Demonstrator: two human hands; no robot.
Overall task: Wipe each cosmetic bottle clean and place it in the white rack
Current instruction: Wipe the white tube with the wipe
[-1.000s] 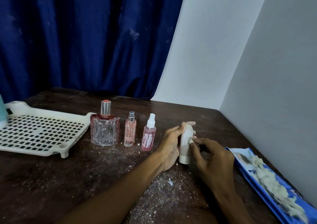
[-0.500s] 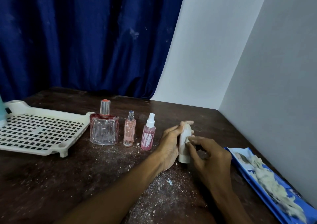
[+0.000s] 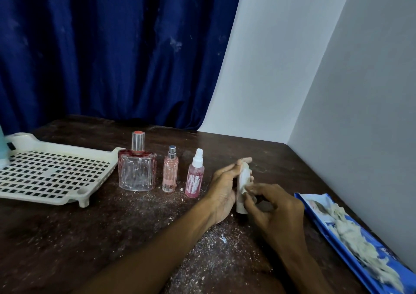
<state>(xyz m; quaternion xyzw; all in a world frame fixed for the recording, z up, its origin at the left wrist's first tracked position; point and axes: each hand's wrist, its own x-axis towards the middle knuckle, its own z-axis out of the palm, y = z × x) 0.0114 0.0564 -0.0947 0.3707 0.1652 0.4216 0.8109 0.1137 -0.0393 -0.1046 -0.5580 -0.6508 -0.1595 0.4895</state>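
Bottles: four on the table (image 3: 67,237). Three stand in a row just right of the rack (image 3: 51,176): a glass bottle (image 3: 137,174), a slim bottle (image 3: 170,174) and a spray bottle (image 3: 195,180). The fourth, a white bottle (image 3: 242,189), stands upright near centre, with the left hand (image 3: 221,190) wrapped round it. The right hand (image 3: 278,210) has its fingertips bunched against the bottle's side; what they pinch cannot be told. A teal item (image 3: 3,149) on the rack is cropped. One blue packet (image 3: 333,224) of cotton lies at right. White crumbs cover the table.
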